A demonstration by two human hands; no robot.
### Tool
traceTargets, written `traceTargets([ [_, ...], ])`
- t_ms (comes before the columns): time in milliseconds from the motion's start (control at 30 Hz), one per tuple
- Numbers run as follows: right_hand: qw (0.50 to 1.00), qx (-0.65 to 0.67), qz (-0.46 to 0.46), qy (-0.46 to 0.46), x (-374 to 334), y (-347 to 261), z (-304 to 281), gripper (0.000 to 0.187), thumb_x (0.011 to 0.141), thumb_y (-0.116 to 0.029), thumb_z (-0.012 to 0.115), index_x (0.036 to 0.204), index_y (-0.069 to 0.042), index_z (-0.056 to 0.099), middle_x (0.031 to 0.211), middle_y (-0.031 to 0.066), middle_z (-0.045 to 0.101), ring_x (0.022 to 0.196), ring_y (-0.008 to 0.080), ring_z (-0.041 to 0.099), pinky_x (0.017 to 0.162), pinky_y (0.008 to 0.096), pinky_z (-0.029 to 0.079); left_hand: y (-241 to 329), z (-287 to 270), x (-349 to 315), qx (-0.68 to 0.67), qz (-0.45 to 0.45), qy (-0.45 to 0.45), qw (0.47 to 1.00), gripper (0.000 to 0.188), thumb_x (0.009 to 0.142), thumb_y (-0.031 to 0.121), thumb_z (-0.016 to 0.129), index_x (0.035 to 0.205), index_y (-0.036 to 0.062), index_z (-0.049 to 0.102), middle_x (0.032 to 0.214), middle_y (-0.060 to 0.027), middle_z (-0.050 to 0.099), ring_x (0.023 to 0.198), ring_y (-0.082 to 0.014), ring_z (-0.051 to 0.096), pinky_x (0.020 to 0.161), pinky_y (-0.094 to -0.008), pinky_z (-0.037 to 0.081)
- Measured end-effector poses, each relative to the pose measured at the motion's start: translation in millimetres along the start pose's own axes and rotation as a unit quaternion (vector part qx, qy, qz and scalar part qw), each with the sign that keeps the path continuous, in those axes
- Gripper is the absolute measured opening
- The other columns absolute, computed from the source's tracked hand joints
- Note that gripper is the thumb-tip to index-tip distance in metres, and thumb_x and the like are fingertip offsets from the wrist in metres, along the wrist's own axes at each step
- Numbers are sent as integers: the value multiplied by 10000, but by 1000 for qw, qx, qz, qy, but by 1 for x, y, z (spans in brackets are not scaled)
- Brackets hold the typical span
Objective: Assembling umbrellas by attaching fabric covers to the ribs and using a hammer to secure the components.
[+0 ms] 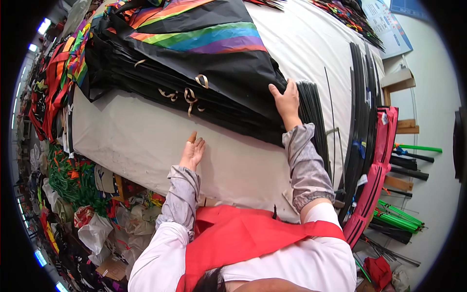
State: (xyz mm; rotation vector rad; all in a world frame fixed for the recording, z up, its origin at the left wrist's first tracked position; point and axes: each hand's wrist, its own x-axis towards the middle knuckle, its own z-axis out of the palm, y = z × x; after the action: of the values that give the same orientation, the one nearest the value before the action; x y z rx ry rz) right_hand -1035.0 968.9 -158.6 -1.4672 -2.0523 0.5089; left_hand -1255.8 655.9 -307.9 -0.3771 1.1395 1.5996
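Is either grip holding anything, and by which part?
Left grip: nothing held. Right grip: at the right edge of black fabric; holding cannot be told.

Partly unseen around the tabletop point(233, 170)
The picture's top cropped the striped black fabric point(204, 44); the right sleeve point(307, 158) hid part of the thin rods point(310, 100) toward the right edge; clutter point(36, 194) beyond the left edge looked blurred.

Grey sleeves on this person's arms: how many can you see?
2: the left sleeve, just below the left hand, and the right sleeve, just below the right hand, which is at the black fabric's edge.
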Motion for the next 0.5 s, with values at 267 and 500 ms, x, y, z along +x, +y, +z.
traceTargets([
  [267,965,47,140,-219,144,57,127,968,734,-536,741,1340,125,376,1252,275,533,1113,364,565,970,382,437,109,71,137,-163,116,114,973,494,944,283,596,1311,-27,485,1175,-182,627,1023,-270,636,872,-361,523],
  [500,887,266,179,-332,147,52,147,840,773,-379,747,1381,69,381,1220,229,571,1011,284,609,898,321,473,119,44,167,50,135,228,963,345,943,213,580,1182,-32,612,1082,-143,672,910,-226,668,788,-291,539],
])
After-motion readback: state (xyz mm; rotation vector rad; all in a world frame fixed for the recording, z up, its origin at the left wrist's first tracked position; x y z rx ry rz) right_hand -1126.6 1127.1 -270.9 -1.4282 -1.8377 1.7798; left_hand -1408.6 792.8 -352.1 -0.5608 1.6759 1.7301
